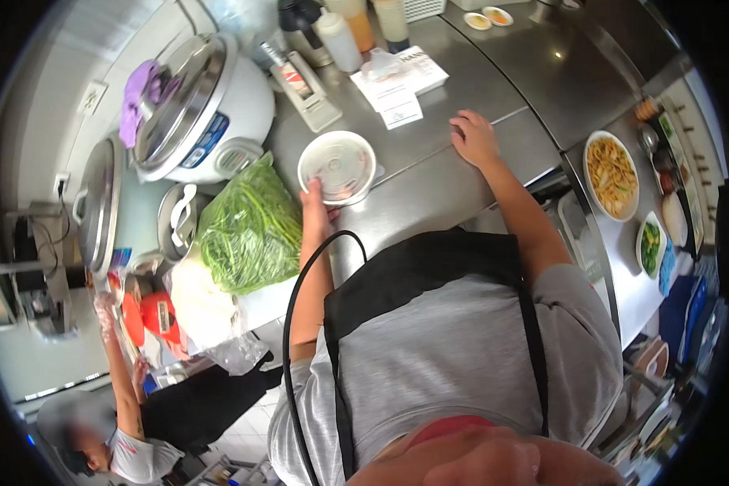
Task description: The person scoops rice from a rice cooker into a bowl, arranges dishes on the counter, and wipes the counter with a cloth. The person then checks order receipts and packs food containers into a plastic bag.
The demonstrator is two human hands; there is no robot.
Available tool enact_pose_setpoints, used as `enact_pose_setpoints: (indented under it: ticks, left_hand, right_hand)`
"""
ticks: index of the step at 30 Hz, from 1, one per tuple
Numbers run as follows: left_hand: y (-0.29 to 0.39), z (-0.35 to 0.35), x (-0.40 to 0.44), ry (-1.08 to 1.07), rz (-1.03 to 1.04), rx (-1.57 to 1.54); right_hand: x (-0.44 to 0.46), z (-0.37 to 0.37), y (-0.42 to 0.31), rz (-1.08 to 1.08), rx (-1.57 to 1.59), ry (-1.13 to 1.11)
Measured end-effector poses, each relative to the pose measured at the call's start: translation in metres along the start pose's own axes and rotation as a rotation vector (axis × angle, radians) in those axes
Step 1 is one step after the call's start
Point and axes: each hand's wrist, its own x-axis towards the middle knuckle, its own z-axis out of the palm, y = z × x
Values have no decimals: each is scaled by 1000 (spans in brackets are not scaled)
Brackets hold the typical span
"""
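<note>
A round white bowl with a clear lid [337,166] is in my left hand [319,200], which grips its near edge with one finger over the lid. Reddish bits show faintly through the lid. My right hand [475,139] rests on the steel counter [413,190], its fingers apart, slightly bent and holding nothing. Between and beyond my hands lies a paper slip [400,108] beside a white printed box [424,71]. Left of my left hand sits a clear bag of green vegetables [251,231].
A large rice cooker [247,101] stands at the left, with squeeze bottles [338,40] at the back. On the right are a bowl of noodles [611,176] and a dish of greens [650,245]. Another person [150,454] works at the lower left. A black cable crosses near my left arm.
</note>
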Motion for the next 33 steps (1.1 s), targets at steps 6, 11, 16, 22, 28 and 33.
enact_pose_setpoints:
  ticks: [6,11,16,22,28,33]
  left_hand:
    - [10,15,-12,115,198,404]
    - [-11,30,1,92,453,424]
    - [-9,46,1,89,527,390]
    - [-14,46,14,-69,495,411]
    - [-40,44,34,3,447,394]
    - [-44,45,37,8,414,390]
  right_hand:
    - [0,4,3,-1,-20,9]
    - [2,1,0,0,-34,30]
    - [37,24,-32,223,582,16]
    - [80,59,-109,-108,651,-390]
    - [101,64,-126,-31,509,-512]
    - [100,62,-115,48,742,-382]
